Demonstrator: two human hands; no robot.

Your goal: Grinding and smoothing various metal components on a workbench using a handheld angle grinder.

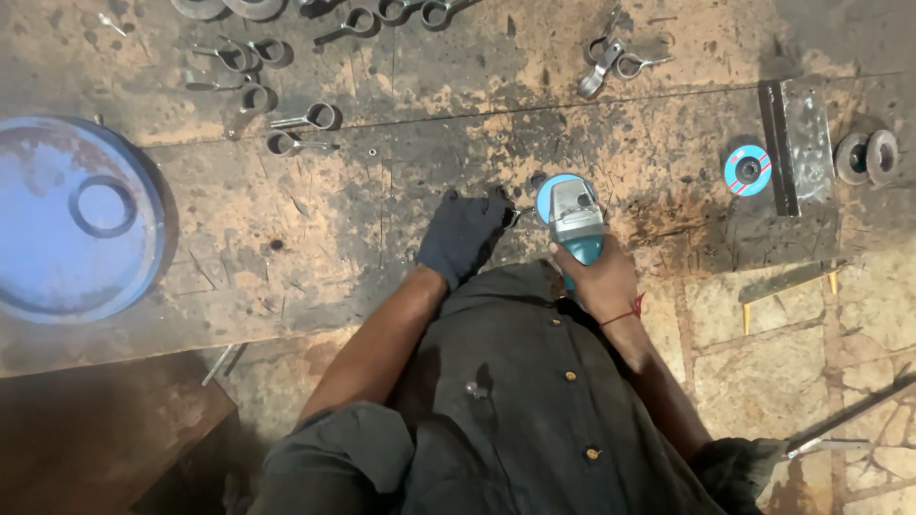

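My right hand grips the body of a teal and grey angle grinder, whose disc end points away from me over a worn metal work surface. My left hand, in a dark glove, presses down on a small metal piece just left of the grinder's disc; most of that piece is hidden under the glove. Both arms reach out from my dark buttoned shirt at the bottom of the view.
Several metal eye-bolts and rings lie scattered at the far left and top. A blue round lid lies at the left. A blue grinding disc, a steel angle bar and grey wheels lie right.
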